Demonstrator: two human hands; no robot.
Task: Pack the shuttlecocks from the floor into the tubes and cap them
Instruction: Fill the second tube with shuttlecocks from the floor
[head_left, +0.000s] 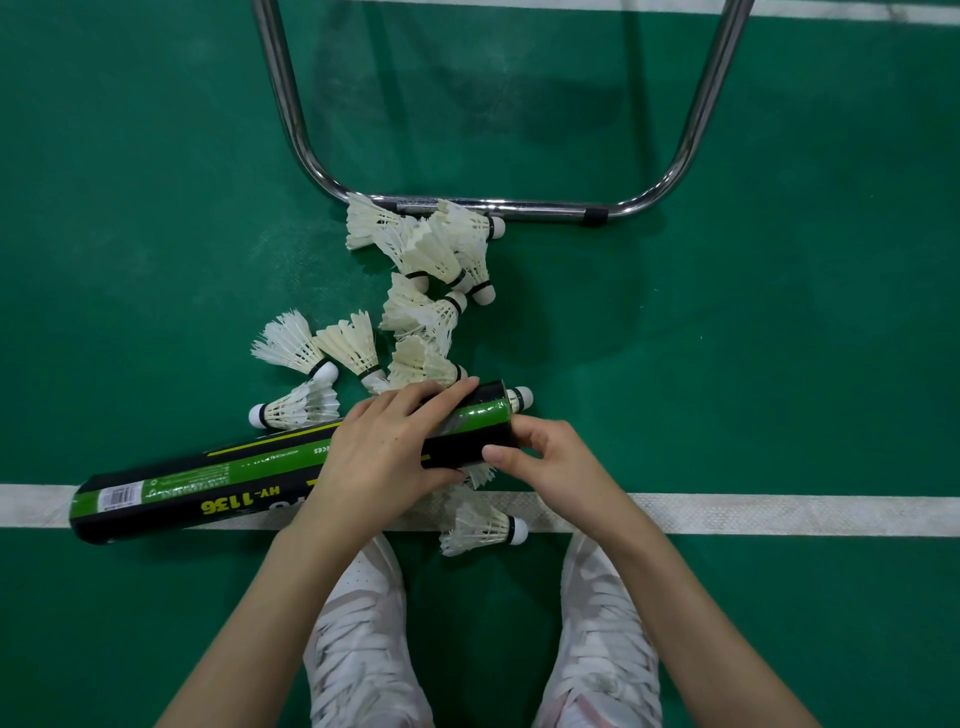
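A long black and green tube (218, 480) lies nearly level above the floor, its right end toward my right hand. My left hand (387, 457) grips the tube near that end, fingers wrapped over the top. My right hand (545, 460) curls its fingers and thumb round the tube's right end. Whether a cap is on that end is hidden by the fingers. Several white feather shuttlecocks (431, 249) lie in a heap on the green floor beyond the tube. One shuttlecock (485, 527) lies on the white line under my hands, and another (521, 398) shows just behind the tube's end.
A chrome tubular frame (498, 206) stands on the floor behind the heap. A white court line (779, 512) runs across the green floor (753, 338). My two white shoes (363, 644) are at the bottom, between my arms.
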